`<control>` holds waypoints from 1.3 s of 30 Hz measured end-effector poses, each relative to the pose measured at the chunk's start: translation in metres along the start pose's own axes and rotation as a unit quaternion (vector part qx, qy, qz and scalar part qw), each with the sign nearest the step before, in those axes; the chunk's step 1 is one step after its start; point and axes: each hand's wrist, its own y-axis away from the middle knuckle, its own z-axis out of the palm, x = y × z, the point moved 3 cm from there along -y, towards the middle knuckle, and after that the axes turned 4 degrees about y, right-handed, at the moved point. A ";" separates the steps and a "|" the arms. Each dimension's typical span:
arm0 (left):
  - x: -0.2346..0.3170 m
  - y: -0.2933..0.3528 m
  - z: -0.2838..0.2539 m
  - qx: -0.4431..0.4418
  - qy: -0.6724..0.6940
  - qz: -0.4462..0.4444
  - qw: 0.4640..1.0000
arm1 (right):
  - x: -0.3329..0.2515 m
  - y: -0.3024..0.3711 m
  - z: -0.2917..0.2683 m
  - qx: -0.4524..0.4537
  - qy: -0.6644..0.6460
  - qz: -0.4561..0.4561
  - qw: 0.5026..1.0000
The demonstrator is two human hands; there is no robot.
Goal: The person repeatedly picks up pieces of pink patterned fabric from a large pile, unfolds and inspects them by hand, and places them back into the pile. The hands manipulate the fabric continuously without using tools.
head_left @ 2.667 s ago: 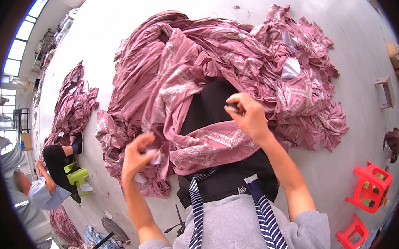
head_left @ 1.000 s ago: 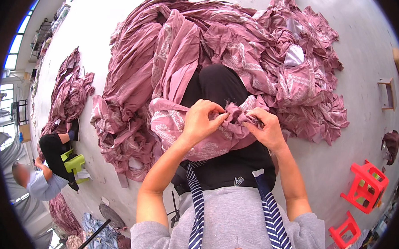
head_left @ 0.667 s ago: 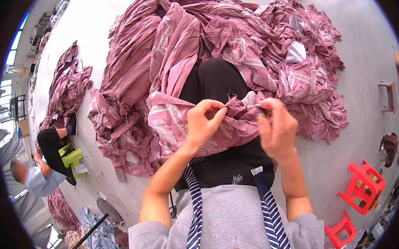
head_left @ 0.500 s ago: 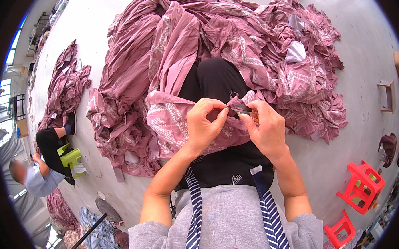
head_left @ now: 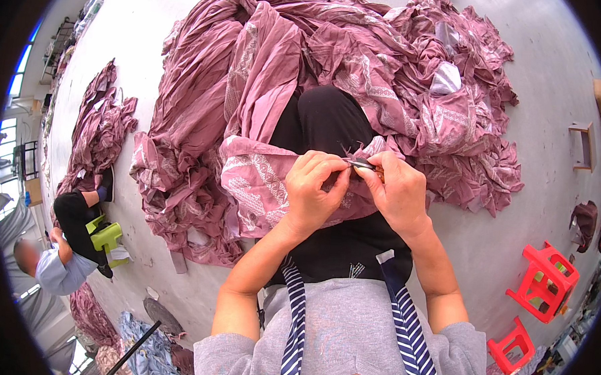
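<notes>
A large heap of dusty-pink cloth with white patterned bands (head_left: 360, 53) lies before me and runs over my lap. My left hand (head_left: 312, 193) is closed in a pinch on the edge of the pink cloth (head_left: 257, 179) over my knees. In my right hand (head_left: 402, 195) is a small pair of thread snips (head_left: 362, 163), dark-bladed, the tips close to the left fingertips. Loose threads fray from the cloth just beyond the blades. The right fingers hide most of the snips' handle.
To the left another person (head_left: 65, 271) sits on a green stool (head_left: 107, 236) beside more pink cloth (head_left: 98, 132). Red plastic stools (head_left: 544, 282) stand at the right, with a small wooden stool (head_left: 587, 146) farther off. Blue cloth (head_left: 147, 348) lies at lower left.
My left hand has shifted slightly right, its fingers more curled, closer to the right hand. The snips' blades now sit nearer the left fingertips.
</notes>
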 end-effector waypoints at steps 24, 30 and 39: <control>0.006 -0.018 -0.044 0.068 0.091 -0.173 0.978 | -0.010 -0.052 0.014 -0.127 -0.475 0.167 0.854; 0.005 -0.006 -0.036 0.044 0.366 -0.281 0.886 | -0.041 -0.045 0.018 -0.107 -0.474 0.136 0.864; -0.007 -0.015 -0.055 0.074 0.497 -0.360 0.786 | -0.033 -0.058 0.007 -0.174 -0.494 0.118 0.844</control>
